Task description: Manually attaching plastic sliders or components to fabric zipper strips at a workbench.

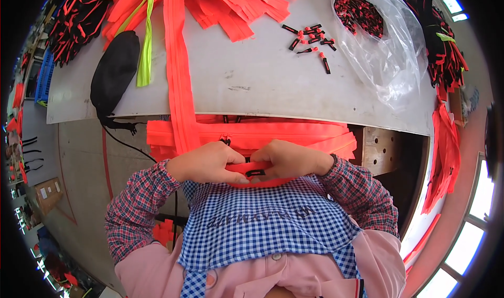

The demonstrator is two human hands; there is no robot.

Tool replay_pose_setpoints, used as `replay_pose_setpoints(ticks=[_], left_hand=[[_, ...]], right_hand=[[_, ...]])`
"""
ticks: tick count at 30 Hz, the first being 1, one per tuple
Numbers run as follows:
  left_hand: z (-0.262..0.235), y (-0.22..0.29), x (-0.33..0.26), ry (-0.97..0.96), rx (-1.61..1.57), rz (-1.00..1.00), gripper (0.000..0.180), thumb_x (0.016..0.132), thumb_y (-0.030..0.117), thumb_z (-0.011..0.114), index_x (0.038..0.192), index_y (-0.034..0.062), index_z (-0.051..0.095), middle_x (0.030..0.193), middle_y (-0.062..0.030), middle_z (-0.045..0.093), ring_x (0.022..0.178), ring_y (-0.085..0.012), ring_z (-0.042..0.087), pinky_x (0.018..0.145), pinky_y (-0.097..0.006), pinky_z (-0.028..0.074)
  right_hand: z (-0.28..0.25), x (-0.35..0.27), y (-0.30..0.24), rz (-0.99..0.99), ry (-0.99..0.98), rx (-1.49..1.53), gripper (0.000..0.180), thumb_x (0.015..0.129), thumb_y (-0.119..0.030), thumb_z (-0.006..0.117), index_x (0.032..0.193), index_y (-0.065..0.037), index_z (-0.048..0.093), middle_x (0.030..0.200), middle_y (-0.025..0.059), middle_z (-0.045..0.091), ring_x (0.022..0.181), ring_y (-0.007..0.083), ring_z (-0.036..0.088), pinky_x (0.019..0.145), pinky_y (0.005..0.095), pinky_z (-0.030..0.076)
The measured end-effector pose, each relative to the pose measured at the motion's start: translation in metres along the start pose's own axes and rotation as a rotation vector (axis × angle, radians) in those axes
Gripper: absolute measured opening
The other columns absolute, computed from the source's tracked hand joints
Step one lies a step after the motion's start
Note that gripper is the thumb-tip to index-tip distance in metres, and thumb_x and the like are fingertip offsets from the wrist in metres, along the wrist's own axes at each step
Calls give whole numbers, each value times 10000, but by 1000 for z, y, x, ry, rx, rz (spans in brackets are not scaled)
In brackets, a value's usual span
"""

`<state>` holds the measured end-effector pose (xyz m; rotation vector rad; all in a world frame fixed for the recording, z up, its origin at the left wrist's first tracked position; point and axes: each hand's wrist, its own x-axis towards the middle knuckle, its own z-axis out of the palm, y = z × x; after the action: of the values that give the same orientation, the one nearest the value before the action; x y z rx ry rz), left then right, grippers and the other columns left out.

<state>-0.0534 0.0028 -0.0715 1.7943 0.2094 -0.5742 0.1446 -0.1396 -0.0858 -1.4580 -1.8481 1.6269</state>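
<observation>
Orange fabric tape, a zip (238, 168) with a black pull (255, 172), lay between the person's hands, just above the checked apron (252, 219) and in front of the surface (236, 88). The left hand (207, 161) and right hand (291, 159) were close together, both clamped on the zip, thumbs and fingers pinching it on either side of the pull. Just beyond them, more orange strips (294, 132) lay crosswise along the near edge of the surface, and one long strip (178, 61) ran down over that edge from an orange pile (236, 12). Farther right, loose black-and-orange tabs (313, 37) lay scattered near a clear plastic bag (391, 61). A black pouch (116, 67) rested at left, near a yellow-green ribbon (146, 56).
</observation>
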Motion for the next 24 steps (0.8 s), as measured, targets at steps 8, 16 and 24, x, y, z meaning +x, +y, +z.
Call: replay_pose_setpoints(ticks=[8, 16, 24], left_hand=[[10, -14, -12, 76, 35, 217, 419, 905, 395, 730, 1010, -8, 681, 816, -175, 642, 755, -299, 625, 724, -384, 491], [1, -7, -40, -67, 62, 22, 357, 901, 345, 730, 1033, 16, 692, 837, -167, 660, 760, -310, 634, 723, -388, 501], [-9, -33, -63, 148, 135, -206, 349, 850, 316, 795, 901, -18, 706, 737, -112, 650, 684, -162, 622, 663, -351, 487]], right_hand=[[9, -5, 0, -59, -48, 255, 360, 957, -390, 702, 966, -35, 643, 720, 137, 583, 646, 225, 546, 637, 380, 447], [13, -21, 4, -163, 57, 203, 296, 946, -294, 714, 933, -18, 606, 720, 138, 546, 639, 251, 532, 619, 382, 441], [-10, -40, 26, 45, 118, 23, 304, 935, -270, 719, 951, 8, 597, 745, 192, 571, 639, 294, 543, 618, 426, 441]])
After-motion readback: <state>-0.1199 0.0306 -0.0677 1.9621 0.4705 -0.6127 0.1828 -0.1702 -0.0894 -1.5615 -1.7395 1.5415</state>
